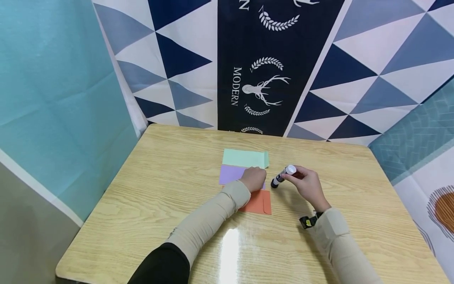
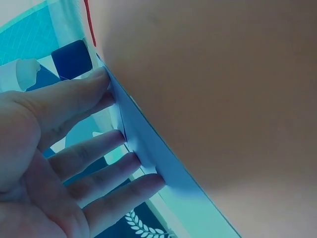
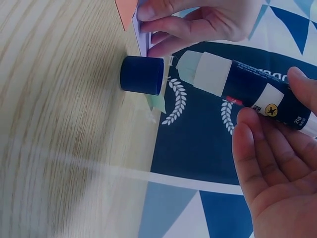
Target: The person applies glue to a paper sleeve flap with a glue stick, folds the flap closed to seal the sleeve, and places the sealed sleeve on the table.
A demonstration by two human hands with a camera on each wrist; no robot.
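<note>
My left hand (image 1: pixel 254 178) is at the right end of a purple envelope (image 1: pixel 229 174) lying flat on the table. Thumb and forefinger pinch the envelope's edge in the left wrist view, while the other fingertips touch its surface (image 2: pixel 148 139). My right hand (image 1: pixel 309 186) grips a glue stick (image 3: pixel 267 94) between thumb and fingers, tilted, just right of the envelopes. Its pale glue tip is bare. A dark blue cap (image 3: pixel 142 74) stands on the table, apart from the stick. My left hand and sleeve hide part of the purple envelope.
A mint green envelope (image 1: pixel 242 158) lies just beyond the purple one, and an orange envelope (image 1: pixel 258 204) lies on the near side, partly under my left forearm. The wooden table (image 1: pixel 170 169) meets a patterned cloth (image 1: pixel 255 51) at its far edge.
</note>
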